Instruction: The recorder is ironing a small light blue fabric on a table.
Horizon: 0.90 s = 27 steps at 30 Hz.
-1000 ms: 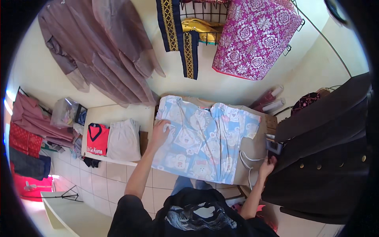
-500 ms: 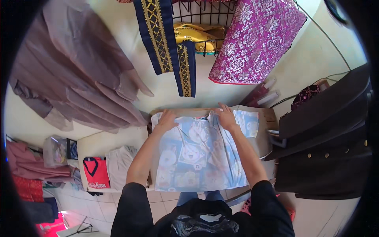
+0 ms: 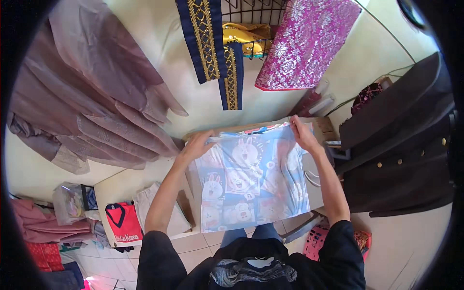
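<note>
Both hands are closed on the upper edge of a pale-blue garment (image 3: 241, 179) printed with cartoon rabbits, at the centre of the frame; the left hand (image 3: 197, 145), at centre left, bends its fingers over the upper left corner; the right hand (image 3: 303, 134), right of centre, pinches the upper right corner between thumb and fingers; the cloth spreads between them toward the lower centre, over a beige-topped table (image 3: 317, 195).

At upper left, a long mauve garment (image 3: 96, 92) hangs against the wall; lower left, a pink cloth (image 3: 43, 220) hangs near a clear plastic box (image 3: 67, 205); a red shirt (image 3: 121, 220) with a dark V-neck and an off-white garment (image 3: 162, 212) lie side by side on a pale shelf (image 3: 116, 181); at upper centre, navy strips (image 3: 202, 43) with gold trim hang beside a black wire basket (image 3: 251, 13); next comes a magenta brocade cloth (image 3: 307, 43) with silver flowers; a dark coat (image 3: 401, 186) with gold-coloured buttons fills the right of the frame.
</note>
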Each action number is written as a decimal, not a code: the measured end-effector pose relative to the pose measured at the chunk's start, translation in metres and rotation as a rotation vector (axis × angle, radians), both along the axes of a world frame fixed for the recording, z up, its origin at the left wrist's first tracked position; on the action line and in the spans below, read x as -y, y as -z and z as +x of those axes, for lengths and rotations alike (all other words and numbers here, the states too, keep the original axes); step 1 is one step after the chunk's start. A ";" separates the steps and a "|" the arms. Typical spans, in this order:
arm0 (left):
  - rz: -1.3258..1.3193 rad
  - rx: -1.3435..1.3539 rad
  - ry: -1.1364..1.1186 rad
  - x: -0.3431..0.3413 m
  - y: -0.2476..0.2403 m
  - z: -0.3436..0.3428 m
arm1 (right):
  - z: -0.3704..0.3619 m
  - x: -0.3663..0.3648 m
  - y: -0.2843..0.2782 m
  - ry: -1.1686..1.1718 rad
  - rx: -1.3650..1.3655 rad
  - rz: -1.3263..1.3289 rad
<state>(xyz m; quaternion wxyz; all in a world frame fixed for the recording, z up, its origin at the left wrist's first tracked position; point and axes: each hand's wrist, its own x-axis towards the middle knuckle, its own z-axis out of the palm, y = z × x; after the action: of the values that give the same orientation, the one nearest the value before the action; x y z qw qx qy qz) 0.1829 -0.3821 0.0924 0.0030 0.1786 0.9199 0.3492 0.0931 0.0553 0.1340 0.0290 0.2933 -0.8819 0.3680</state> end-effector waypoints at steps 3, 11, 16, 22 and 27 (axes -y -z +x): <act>0.037 0.052 -0.055 -0.020 -0.045 0.007 | 0.017 -0.031 -0.036 0.051 0.007 0.088; -0.066 -0.096 -0.192 -0.034 -0.126 0.076 | 0.097 -0.061 -0.171 -0.021 0.228 0.302; 0.060 0.016 -0.193 -0.064 -0.208 0.160 | 0.185 -0.107 -0.224 -0.062 0.320 0.089; 0.454 0.169 -0.089 -0.086 -0.274 0.282 | 0.278 -0.147 -0.253 -0.228 0.370 -0.073; 0.421 0.179 -0.028 -0.111 -0.294 0.337 | 0.340 -0.180 -0.247 -0.238 0.353 -0.192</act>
<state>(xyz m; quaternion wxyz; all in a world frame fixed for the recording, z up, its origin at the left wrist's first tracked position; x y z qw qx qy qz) 0.5203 -0.2714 0.3863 0.0425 0.1309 0.8251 0.5480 0.4332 0.2352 0.3809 -0.1416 0.3223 -0.7933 0.4968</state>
